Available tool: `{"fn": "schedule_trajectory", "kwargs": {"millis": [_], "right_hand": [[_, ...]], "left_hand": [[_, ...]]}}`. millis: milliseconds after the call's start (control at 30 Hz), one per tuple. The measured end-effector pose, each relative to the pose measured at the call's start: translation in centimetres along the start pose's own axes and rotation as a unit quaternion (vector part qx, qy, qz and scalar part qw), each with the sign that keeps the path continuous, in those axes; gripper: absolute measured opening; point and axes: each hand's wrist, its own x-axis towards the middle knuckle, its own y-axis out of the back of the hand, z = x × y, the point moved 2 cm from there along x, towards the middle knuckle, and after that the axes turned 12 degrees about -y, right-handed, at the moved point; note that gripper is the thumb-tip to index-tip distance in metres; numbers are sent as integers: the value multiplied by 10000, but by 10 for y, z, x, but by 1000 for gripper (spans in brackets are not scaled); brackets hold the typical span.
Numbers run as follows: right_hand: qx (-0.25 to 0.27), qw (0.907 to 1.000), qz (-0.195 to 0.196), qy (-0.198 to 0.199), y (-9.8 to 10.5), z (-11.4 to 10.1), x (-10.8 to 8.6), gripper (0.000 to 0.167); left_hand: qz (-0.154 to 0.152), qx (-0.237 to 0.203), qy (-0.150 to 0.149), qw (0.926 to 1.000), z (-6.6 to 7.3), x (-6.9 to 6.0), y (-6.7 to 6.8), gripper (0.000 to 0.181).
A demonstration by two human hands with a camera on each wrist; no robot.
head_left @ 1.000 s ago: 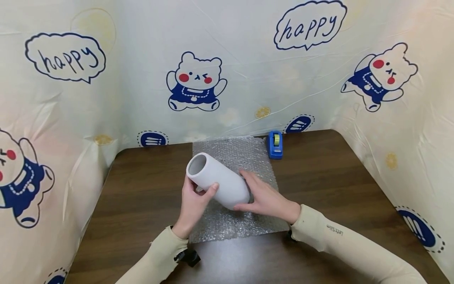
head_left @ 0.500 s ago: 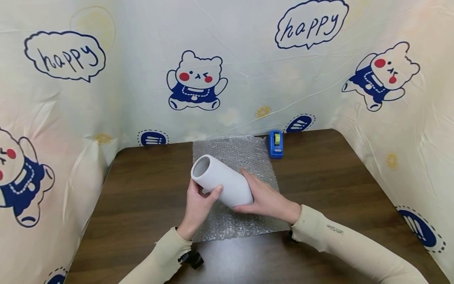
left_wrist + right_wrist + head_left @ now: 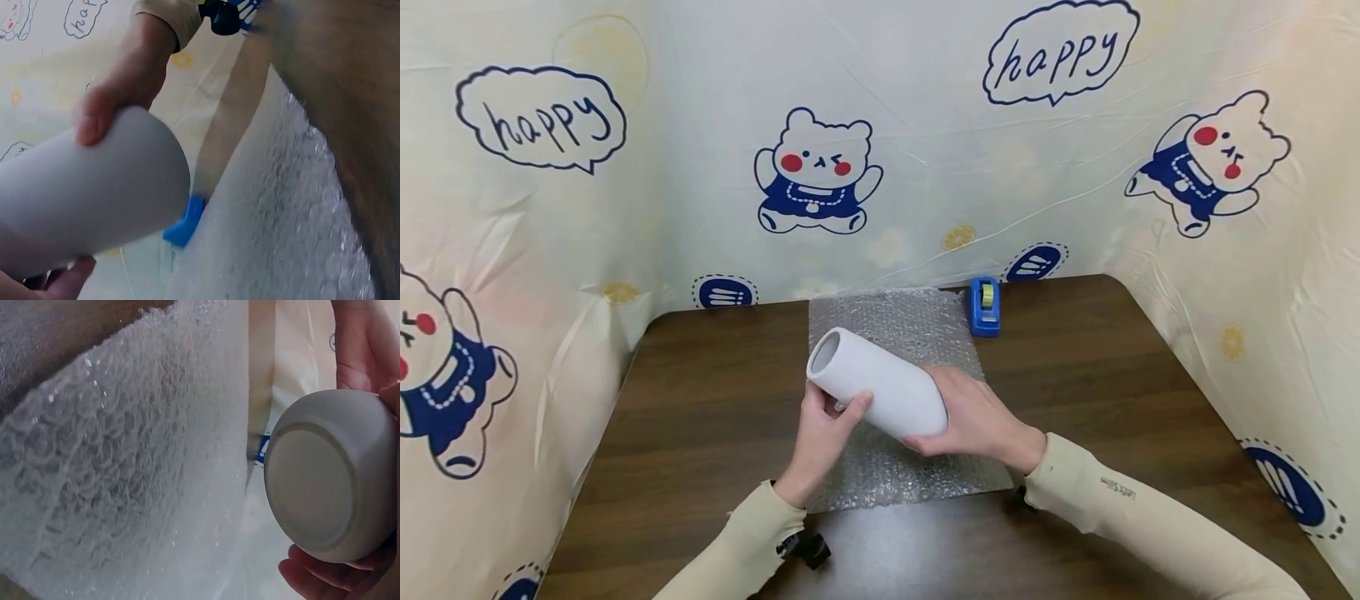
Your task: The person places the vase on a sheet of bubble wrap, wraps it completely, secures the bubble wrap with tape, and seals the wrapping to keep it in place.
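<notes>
White, matte, smooth cylindrical vase [image 3: 883, 387], ceramic by appearance. Held aslant in the air above a clear bubble-wrap sheet [image 3: 917, 479] spread on a dark brown wood-grain table [image 3: 715, 417]. Tilted with the mouth [image 3: 825, 354] up and to the left, and with the flat, ringed base [image 3: 312, 487] low and to the right. Seen apart from the sheet in both wrist views.

Gripped at 2 places: near the mouth by the left hand [image 3: 823, 429], with thumb on the near wall and fingers mostly hidden beneath; round the base end by the right hand [image 3: 973, 417], with thumb on the near side. Spaced apart along the body, with both clamped on it.

Judged stiff and brittle, of moderate weight, probably heavier toward the base; likely to chip at the rim if knocked. Likely to slide in a dry grasp, with no handle visible. Best taken at the 2 present points, with the base cupped from below and the upper wall steadied. Not advisable to lift by the rim alone.

Noted beside the sheet's far right corner: 1 blue plastic tape dispenser with a yellowish roll [image 3: 985, 308].
</notes>
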Motion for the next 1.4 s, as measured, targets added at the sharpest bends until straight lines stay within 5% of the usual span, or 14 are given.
{"fn": "schedule_trajectory", "kwargs": {"millis": [167,300,400,467,567,800,933,1100,1400], "right_hand": [[-165,9998,77,-19,6,5,-1,91],[-408,9990,65,171,8,9,-4,92],[-555,9979,61,342,8,12,-5,93],[-641,9971,49,405,8,14,-5,94],[-810,9956,67,466,8,17,-6,93],[-1198,9899,129,743,8,18,-6,91],[-1481,9857,94,797,7,19,-7,92],[-1721,9818,45,803,8,20,-9,91],[-1724,9815,-361,753,6,19,-12,92]], "left_hand": [[-591,66,15,9982,-1,3,18,74],[-726,125,-256,9970,0,7,37,89],[-828,649,-537,9930,3,11,48,94],[-1022,1312,-825,9826,7,14,52,99],[-1523,2347,-1356,9504,13,16,50,105],[-2683,3985,-2739,8332,14,16,33,107],[-2998,4279,-2926,8009,11,16,26,105],[-3251,4422,-2592,7947,7,12,26,97],[-3506,4310,-2245,8005,-1,3,29,81]]}}
